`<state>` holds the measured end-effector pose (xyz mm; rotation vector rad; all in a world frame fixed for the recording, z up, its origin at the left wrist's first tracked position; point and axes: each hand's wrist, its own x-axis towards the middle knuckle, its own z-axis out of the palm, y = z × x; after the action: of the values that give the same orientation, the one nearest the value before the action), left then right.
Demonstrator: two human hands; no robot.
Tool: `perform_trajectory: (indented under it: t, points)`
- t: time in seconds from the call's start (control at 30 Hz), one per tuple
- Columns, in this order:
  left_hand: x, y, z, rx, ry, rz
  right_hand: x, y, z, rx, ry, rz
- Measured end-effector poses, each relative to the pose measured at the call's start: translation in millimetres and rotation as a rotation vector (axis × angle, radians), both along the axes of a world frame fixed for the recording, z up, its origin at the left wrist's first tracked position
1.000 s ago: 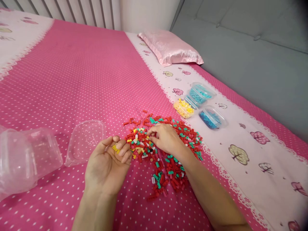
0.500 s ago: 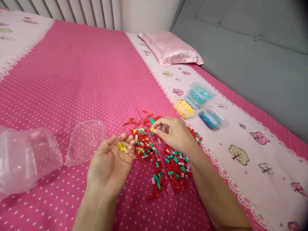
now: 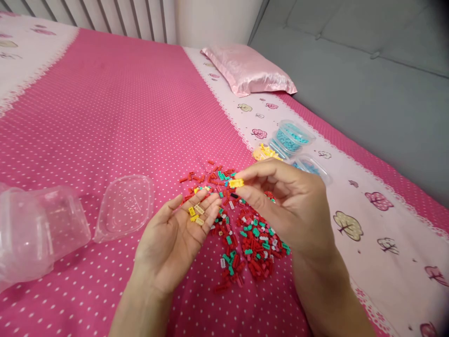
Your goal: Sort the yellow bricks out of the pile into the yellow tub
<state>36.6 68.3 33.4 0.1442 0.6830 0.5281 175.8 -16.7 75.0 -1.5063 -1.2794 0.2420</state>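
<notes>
My right hand (image 3: 284, 196) pinches a yellow toy brick (image 3: 236, 183) between thumb and forefinger, raised close to the camera. Palm up, my left hand (image 3: 177, 241) carries several small yellow and cream bricks (image 3: 195, 213) on its loosely stretched fingers. Beneath and between both hands spreads a pile of small bricks (image 3: 259, 241), mostly red, with green, white and a few yellow and black ones among them. Part of that pile is hidden behind my hands.
Right of the pile stand clear tubs: one of yellow bricks (image 3: 265, 152), one of turquoise bricks (image 3: 292, 136), and one of blue bricks (image 3: 312, 166) partly behind my right hand. Leftward lie a clear lid (image 3: 126, 206) and clear containers (image 3: 42, 229). A pink pillow (image 3: 250, 70) rests farther back.
My right hand has lifted from the pile toward the camera and right, bringing the yellow brick up. My left hand has shifted slightly right, its fingers straighter.
</notes>
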Motion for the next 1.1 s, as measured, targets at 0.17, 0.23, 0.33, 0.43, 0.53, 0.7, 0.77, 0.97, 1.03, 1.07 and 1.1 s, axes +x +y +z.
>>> perform_trajectory:
  t: [0.17, 0.23, 0.33, 0.43, 0.53, 0.7, 0.77, 0.97, 1.03, 1.07, 1.1]
  points:
    - [3, 0, -0.9, 0.004, -0.048, -0.03, -6, 2, -0.2, -0.002, -0.098, 0.057]
    - [3, 0, 0.2, -0.005, -0.039, -0.022, -6, 3, -1.2, 0.0, -0.12, 0.035]
    - [0, 0, 1.1, -0.008, 0.008, 0.008, -1, 3, -3.4, -0.043, -0.154, -0.022]
    - [-5, 3, -0.5, 0.028, 0.055, 0.088, 6, 5, -9.6, -0.215, -0.244, -0.034]
    - [-8, 7, -3.7, 0.058, 0.089, 0.189, 12, 13, -21.1, -0.5, -0.367, 0.04]
    - [-9, 10, -6.7, 0.041, 0.097, 0.24, 12, 28, -42.1, -0.82, -0.471, 0.066]
    - [-8, 10, -6.8, 0.039, 0.097, 0.23, 10, 31, -47.6, -0.866, -0.499, 0.07]
    - [-8, 8, -6.9, 0.042, 0.088, 0.224, 10, 34, -54.1, -0.914, -0.559, 0.068]
    - [-9, 8, -7.3, 0.042, 0.087, 0.222, 10, 35, -54.0, -0.925, -0.575, 0.054]
    - [-8, 8, -7.5, 0.043, 0.085, 0.22, 10, 35, -53.6, -0.93, -0.581, 0.051]
    - [-8, 8, -7.7, 0.046, 0.082, 0.218, 10, 35, -53.1, -0.936, -0.585, 0.052]
